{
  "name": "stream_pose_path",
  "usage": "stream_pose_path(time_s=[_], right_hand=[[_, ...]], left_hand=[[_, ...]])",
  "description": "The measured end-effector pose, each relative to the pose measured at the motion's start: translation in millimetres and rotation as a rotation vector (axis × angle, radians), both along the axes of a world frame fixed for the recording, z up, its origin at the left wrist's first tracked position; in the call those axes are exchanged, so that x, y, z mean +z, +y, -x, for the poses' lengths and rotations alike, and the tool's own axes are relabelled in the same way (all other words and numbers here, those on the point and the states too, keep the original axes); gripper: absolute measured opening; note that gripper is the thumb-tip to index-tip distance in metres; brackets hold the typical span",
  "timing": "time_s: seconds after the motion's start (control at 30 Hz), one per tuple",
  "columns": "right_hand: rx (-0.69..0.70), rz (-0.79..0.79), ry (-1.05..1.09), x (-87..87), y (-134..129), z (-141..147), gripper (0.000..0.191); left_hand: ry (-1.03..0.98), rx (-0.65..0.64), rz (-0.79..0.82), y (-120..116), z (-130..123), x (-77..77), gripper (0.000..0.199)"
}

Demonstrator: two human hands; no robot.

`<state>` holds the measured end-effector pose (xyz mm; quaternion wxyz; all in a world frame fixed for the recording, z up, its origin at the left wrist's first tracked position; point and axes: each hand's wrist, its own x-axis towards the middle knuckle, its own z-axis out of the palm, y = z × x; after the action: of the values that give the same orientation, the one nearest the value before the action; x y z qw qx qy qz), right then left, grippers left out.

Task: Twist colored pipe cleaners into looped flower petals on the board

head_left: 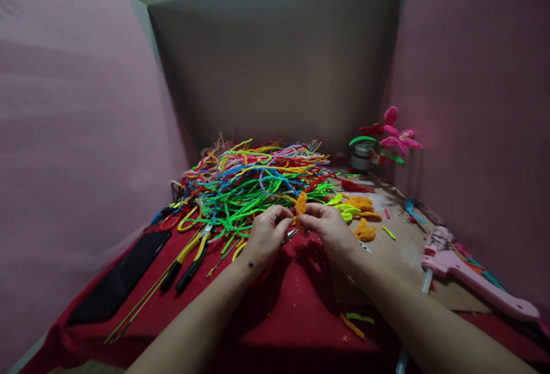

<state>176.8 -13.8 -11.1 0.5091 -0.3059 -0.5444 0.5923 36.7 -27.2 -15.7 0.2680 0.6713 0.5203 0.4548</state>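
Both hands meet above the front of the table, pinching one orange pipe-cleaner piece [301, 204] that stands upright between the fingertips. My left hand [267, 233] grips its lower left side with thumb and forefinger. From the other side, my right hand [333, 231] closes thumb and forefinger on it. Just behind the hands lies a big heap of coloured pipe cleaners [240, 191]. Right of my right hand are more orange shaped pieces [365, 229] and yellow-green looped pieces [347, 209]. Scissors partly show beneath the hands, mostly hidden.
Yellow-black pliers [191, 256] and a black phone [120, 276] lie on the red cloth [283, 328] at left. A pink glue gun [476, 282] rests on cardboard [404, 248] at right. Pink pipe-cleaner flowers [401, 138] stand at the back right. Pink walls [476, 87] flank the table.
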Motion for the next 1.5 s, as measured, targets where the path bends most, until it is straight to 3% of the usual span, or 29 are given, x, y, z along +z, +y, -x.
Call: stream_pose_path(time_s=[0.37,0.57,0.7,0.83,0.9,1.03,1.23,1.5], right_hand=[[0.046,-0.082,-0.060,2.1,-2,-4,0.009],[0.031,-0.055,-0.092,3.2,-2,-4,0.010],[0.012,-0.050,-0.136,3.7,-2,-3,0.010],[0.042,-0.028,-0.099,4.2,-3,-2,0.015],[0.060,-0.026,-0.098,4.6,-4,-2,0.017],[0.029,-0.002,-0.073,4.7,-5,0,0.019],[-0.199,0.036,-0.184,-2.8,-1,2,0.013],[-0.188,0.040,-0.244,-1.7,0,2,0.009]], left_hand=[[0.168,-0.032,-0.291,-8,-1,8.0,0.015],[-0.008,-0.069,-0.043,-3,-1,5.9,0.011],[-0.021,-0.060,-0.069,-2,-1,6.3,0.010],[-0.147,-0.120,0.167,-4,-3,12.3,0.017],[-0.202,-0.161,0.209,-4,-3,14.5,0.021],[-0.261,-0.146,0.175,-4,-2,15.9,0.019],[-0.312,-0.084,0.139,-5,-6,13.4,0.018],[-0.114,0.009,-0.101,-7,-11,6.6,0.013]])
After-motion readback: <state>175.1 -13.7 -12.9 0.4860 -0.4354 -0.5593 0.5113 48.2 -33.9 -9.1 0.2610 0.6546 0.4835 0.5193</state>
